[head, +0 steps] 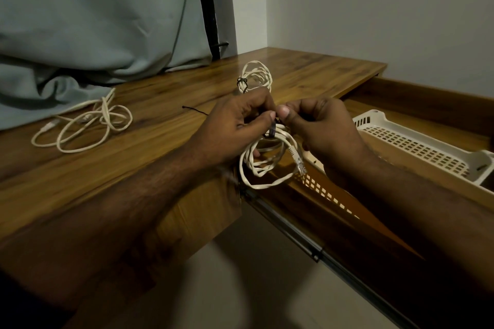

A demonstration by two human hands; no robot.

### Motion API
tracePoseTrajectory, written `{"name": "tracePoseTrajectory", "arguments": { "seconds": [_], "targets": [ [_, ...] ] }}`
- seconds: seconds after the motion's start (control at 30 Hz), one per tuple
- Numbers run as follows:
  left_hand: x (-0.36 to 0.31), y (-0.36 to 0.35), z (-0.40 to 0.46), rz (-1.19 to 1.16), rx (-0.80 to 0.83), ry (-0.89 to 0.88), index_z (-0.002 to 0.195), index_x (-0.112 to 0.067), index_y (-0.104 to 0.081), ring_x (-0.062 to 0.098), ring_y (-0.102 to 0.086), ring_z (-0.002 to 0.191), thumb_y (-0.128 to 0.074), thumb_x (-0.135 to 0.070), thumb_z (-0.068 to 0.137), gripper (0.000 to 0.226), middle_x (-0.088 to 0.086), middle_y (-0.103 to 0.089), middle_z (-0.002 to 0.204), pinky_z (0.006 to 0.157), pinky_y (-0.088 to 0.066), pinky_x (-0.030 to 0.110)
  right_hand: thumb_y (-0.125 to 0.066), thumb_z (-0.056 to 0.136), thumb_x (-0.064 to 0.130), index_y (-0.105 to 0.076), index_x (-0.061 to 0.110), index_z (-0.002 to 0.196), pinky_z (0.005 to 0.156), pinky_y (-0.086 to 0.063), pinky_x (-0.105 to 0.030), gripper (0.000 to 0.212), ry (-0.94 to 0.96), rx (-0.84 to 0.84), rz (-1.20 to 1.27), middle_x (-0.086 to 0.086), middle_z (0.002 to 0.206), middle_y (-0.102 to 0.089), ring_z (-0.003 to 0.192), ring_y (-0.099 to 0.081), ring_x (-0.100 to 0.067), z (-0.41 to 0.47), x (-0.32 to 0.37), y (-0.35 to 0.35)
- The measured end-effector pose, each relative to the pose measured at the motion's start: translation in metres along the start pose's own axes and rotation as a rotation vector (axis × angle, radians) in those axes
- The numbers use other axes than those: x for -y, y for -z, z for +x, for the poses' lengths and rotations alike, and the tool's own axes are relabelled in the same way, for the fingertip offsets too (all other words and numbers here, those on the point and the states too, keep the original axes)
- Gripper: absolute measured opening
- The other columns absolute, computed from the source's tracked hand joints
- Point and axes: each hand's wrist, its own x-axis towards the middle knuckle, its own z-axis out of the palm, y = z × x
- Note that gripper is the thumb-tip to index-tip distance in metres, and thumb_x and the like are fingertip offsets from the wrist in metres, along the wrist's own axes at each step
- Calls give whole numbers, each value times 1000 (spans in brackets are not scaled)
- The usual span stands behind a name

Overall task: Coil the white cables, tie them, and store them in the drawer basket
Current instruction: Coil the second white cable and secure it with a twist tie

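Setting: a brown wood-grain desk top (160, 125) against a pale wall, with an open pull-out wooden drawer (334, 211) at its right edge. Nearest item: a coiled white network cable with a clear plug (270, 160), held over the desk edge above the drawer. The left hand (235, 128) has its fingers curled through the coil, thumb and forefinger pinching a short dark tie (272, 129) wrapped round the loops; the right hand (318, 125) pinches the same tie from the other side, thumbs almost touching. Judged step: binding of this coil under way, knot apparently not finished. Container: a white perforated plastic basket (417, 141) lying in the drawer just right of the hands; its visible part holds no cable, though its near end is hidden by the right forearm. Left, mid-distance: a loose uncoiled white cable (83, 125) sprawled on the desk, neither coiled nor tied. A spare thin dark tie strand (193, 109) lies between it and the hands. Farther back: a second white cable coil bound with a dark tie (255, 77), finished but not yet stored. Background: a grey-green draped cloth (80, 21). Remaining: finish this tie, coil the loose cable, store all three.
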Motion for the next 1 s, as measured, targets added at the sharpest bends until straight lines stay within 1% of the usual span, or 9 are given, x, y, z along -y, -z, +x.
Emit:
{"name": "tracePoseTrajectory", "arguments": {
  "seconds": [0.17,0.23,0.37,0.47,0.57,0.67,0.73,0.87,1.0],
  "targets": [
    [0,1,-1,3,-3,-4,102,-2,-64,22,-68,61,-57,-9,103,10,10,-67,83,47,-59,44,-62,100,14,-74,5,97,48,-44,-11,15,11,15,29,-3,78,-74,59,-66,0,0,-1,2],
    [0,1,0,29,-14,-8,102,-4,-65,23,-68,61,-57,-10,103,10,10,-68,81,49,-59,45,-63,100,16,-75,5,100,53,-48,-14,16,36,28,-4,-4,81,-76,66,-70,-4,2,-1,3],
    [1,1,1,83,-54,-5,99,-6,-64,24,-65,59,-59,-11,102,9,7,-67,71,52,-54,39,-63,100,18,-76,9,106,70,-58,-27,16,85,47,-73,-2,91,-79,85,-75,-13,5,-5,4],
    [2,0,2,58,-48,22,98,-4,-63,24,-66,56,-59,-12,102,9,6,-68,68,50,-54,40,-64,99,18,-76,11,106,72,-60,-30,16,85,36,-79,-1,91,-79,85,-75,-14,6,-6,4],
    [3,-1,2,62,-68,57,97,-6,-64,14,-65,54,-61,-13,101,9,-1,-67,63,50,-50,32,-65,99,20,-76,14,107,75,-60,-36,15,100,24,-113,1,93,-78,88,-74,-15,6,-6,4],
    [2,-1,1,53,-91,92,94,-7,-64,14,-68,56,-62,-14,100,10,0,-71,66,51,-52,28,-65,98,19,-76,16,110,85,-61,-45,17,130,19,-169,4,99,-77,95,-72,-13,7,-6,1],
    [1,-1,1,41,-93,97,92,-7,-64,10,-67,55,-64,-14,99,10,-2,-69,64,51,-50,23,-66,98,20,-76,17,111,85,-60,-48,17,146,8,-195,6,100,-77,96,-71,-12,6,-6,1],
    [1,0,2,25,-78,85,93,-5,-64,20,-68,59,-65,-15,99,12,6,-69,69,50,-51,26,-67,97,22,-77,20,108,84,-61,-47,15,160,3,-184,7,97,-77,93,-72,-11,6,-6,2],
    [7,-1,3,2,-91,77,92,-8,-65,41,-65,61,-64,-20,99,14,20,-67,70,51,-58,44,-64,99,17,-76,20,115,83,-59,-35,20,211,45,-280,10,102,-73,96,-68,-5,8,-3,5]
  ]
}}
